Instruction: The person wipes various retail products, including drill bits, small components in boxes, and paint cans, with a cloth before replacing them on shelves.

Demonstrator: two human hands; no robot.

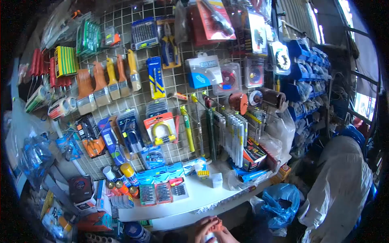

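Note:
Both hands are together at the bottom edge of the head view, in front of the white shelf (194, 204). My left hand (204, 227) is closed, its fingers curled over a white thing with an orange top (211, 236). My right hand (225, 235) is closed around the same thing from the other side. The hands and the frame edge hide most of it, so its kind cannot be made out. On the shelf behind them stand a small white box (217, 180), a yellow-patterned box (203, 174) and several blister packs (163, 192).
Spray cans (129, 174) stand at the shelf's left. A wire grid (174, 83) above carries paintbrushes (101, 83), a yellow lock (163, 133) and other packaged tools. Blue bags (281, 204) lie low on the right, near a draped white sheet (340, 182). Blue bins (302, 71) line the back right.

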